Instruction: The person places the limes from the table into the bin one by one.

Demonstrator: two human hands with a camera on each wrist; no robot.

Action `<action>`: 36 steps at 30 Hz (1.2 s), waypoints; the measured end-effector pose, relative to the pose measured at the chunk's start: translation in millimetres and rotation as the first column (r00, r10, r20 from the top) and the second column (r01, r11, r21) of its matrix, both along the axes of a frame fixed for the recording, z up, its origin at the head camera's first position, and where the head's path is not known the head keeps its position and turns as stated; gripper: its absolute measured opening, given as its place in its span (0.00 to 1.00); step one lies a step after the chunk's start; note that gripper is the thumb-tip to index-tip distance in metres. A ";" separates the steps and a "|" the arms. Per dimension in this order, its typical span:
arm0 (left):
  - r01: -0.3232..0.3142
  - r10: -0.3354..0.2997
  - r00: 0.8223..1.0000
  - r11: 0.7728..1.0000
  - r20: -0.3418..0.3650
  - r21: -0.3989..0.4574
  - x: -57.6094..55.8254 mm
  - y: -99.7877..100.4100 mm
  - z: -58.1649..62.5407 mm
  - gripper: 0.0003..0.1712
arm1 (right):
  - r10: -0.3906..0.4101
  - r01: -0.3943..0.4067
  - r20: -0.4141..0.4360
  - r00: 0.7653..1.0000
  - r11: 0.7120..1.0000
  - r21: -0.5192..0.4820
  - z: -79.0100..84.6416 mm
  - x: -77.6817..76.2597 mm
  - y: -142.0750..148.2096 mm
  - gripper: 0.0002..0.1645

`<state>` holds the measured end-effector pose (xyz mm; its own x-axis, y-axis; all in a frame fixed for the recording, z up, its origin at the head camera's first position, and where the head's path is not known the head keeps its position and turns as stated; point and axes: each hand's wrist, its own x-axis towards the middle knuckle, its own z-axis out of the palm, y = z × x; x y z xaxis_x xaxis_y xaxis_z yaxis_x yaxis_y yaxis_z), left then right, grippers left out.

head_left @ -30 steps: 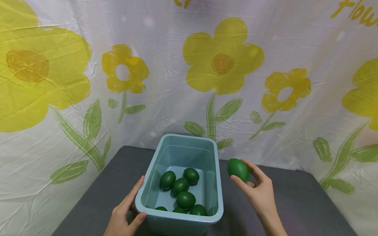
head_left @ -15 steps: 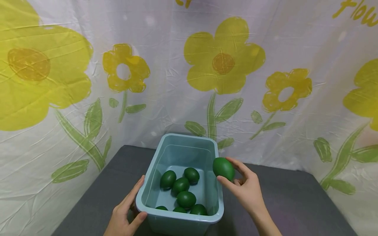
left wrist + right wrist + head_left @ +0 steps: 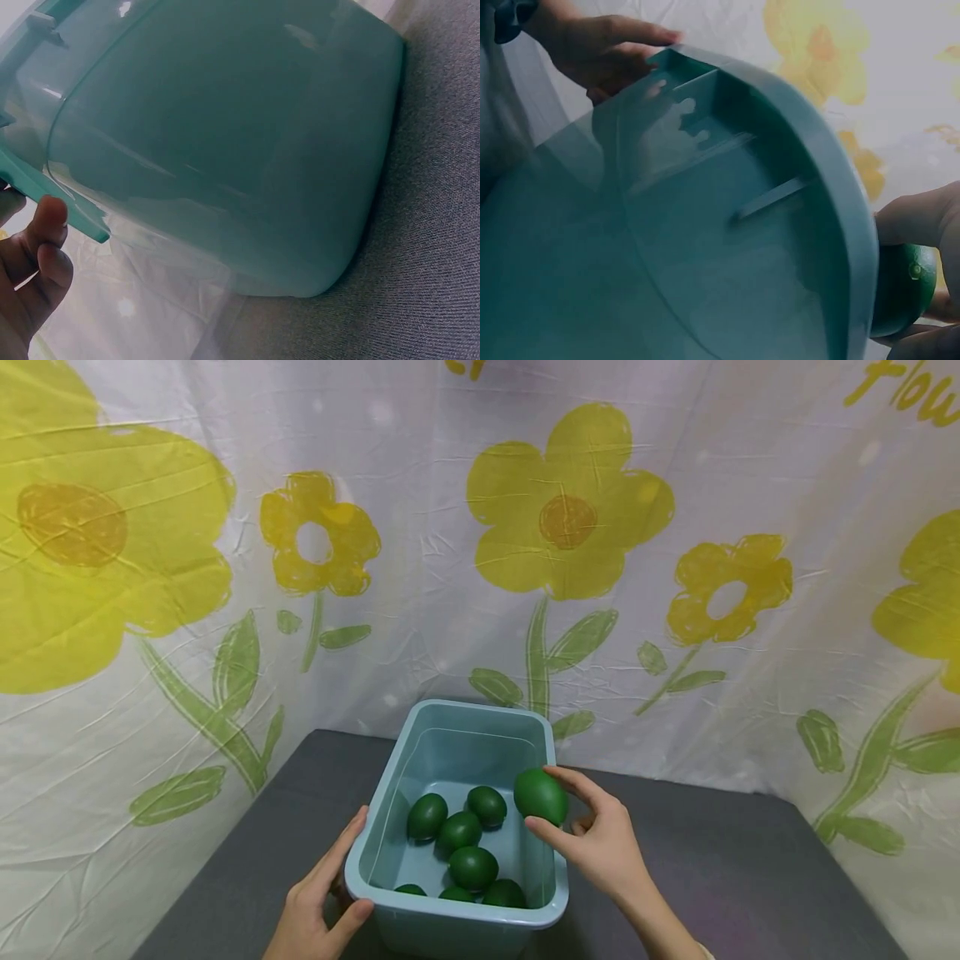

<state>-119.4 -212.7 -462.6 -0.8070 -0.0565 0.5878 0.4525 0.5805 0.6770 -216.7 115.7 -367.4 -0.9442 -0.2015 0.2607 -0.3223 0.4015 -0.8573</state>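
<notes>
A light blue-green plastic bin (image 3: 450,931) stands on the grey table. My left hand (image 3: 317,897) holds its near left corner, thumb at the front and fingers along the side. Between the thumb and fingers of my right hand (image 3: 600,839) is a green avocado (image 3: 538,795), over the bin's right rim and partly above its inside. The right wrist view shows that avocado (image 3: 904,292) beyond the rim, with a small round stem scar. Several dark green avocados (image 3: 472,868) lie on the bin's floor; the front wall partly hides the nearest ones.
A grey cloth-covered table (image 3: 720,877) extends on both sides of the bin. Behind it hangs a white curtain (image 3: 420,593) printed with yellow flowers, closing off the back and sides.
My right hand has moved left with the avocado, from beside the bin to over its right rim. The left hand and the bin have stayed in place.
</notes>
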 end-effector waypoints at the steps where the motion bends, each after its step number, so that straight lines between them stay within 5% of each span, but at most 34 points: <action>1: 0.000 0.000 1.000 1.000 -0.002 0.002 0.0 0.0 -0.4 0.49 | 0.003 -0.003 0.001 1.000 1.000 0.006 -0.5 -0.3 -0.7 0.39; 9: 0.018 -0.017 0.999 1.000 -0.048 0.012 -0.9 0.4 -3.4 0.48 | 0.033 -0.033 -0.022 0.999 0.999 0.012 -4.3 -0.4 -2.2 0.40; 23: 0.024 -0.023 0.999 1.000 -0.044 0.017 -2.7 0.0 -3.8 0.47 | -0.058 0.058 -0.113 0.992 0.998 -0.007 -12.9 6.3 8.3 0.32; 26: 0.023 -0.023 0.999 1.000 -0.043 0.009 -3.4 0.2 -3.7 0.47 | -0.103 0.111 -0.229 0.968 0.994 0.023 -17.4 10.2 16.9 0.29; 31: -0.027 0.026 1.000 0.995 -0.006 -0.097 -2.6 -4.3 0.8 0.51 | -0.137 0.226 -0.436 0.889 0.961 0.159 -27.7 16.7 39.5 0.26; 34: -0.035 0.064 0.989 0.977 0.136 -0.209 -0.5 -13.7 9.6 0.58 | -0.133 0.292 -0.476 0.869 0.915 0.277 -35.3 22.1 58.3 0.23; 36: -0.009 0.088 0.963 0.954 0.255 -0.298 0.3 -23.9 15.2 0.65 | -0.127 0.332 -0.498 0.858 0.877 0.348 -41.9 24.0 74.6 0.22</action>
